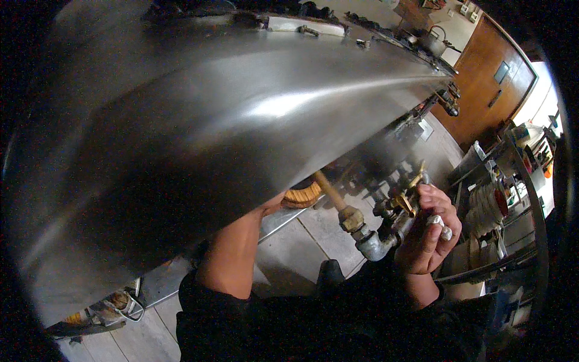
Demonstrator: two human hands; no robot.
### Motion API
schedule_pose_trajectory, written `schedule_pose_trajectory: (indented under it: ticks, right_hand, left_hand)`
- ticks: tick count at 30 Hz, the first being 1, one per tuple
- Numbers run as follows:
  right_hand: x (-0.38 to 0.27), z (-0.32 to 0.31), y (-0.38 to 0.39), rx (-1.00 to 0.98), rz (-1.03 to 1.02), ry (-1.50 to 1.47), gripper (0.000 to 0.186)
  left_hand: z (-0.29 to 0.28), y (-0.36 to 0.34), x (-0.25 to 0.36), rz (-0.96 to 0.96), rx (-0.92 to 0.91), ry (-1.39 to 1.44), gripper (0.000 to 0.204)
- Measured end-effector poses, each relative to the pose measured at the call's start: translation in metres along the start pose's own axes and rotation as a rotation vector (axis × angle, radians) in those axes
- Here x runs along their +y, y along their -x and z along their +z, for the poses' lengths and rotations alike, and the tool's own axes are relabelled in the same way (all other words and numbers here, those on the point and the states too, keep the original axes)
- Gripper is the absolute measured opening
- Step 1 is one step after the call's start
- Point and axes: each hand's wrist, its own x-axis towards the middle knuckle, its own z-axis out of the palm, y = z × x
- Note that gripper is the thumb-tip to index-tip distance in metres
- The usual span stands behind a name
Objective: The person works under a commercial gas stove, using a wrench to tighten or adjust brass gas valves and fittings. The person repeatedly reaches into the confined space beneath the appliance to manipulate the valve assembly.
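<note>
My right hand (427, 241) is closed, pinching a small crumpled white wad (445, 233) between thumb and fingers; its material I cannot make out. Right beside its fingertips is a brass valve (403, 204) on a run of metal pipe. A grey elbow fitting (375, 246) joins that run to a brass nut (350, 218) and a yellowish pipe (329, 190), which goes up under a large steel panel (241, 133). My left forearm (232, 253) reaches beneath the panel's edge. The left hand's fingers are hidden there, close to a ribbed orange-brown round object (303, 196).
The steel panel overhangs most of the left and middle. A rack with stacked plates (485, 208) stands at the right. Farther back are a wooden door (491, 78) and a pot (431, 43). Pale floor tiles (289, 241) show below, with cluttered items (117, 304) at lower left.
</note>
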Motion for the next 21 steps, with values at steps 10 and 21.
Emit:
schedule_pose_trajectory:
  ticks: [10,21]
  right_hand:
    - [-0.002,0.003,-0.003,0.04,-0.041,0.009,0.02]
    - [-0.001,0.001,-0.003,0.031,-0.031,0.007,0.02]
  left_hand:
    - [-0.032,0.0,-0.005,0.007,-0.138,-0.014,0.035]
    - [0.015,0.015,0.01,0.019,-0.118,-0.347,0.03]
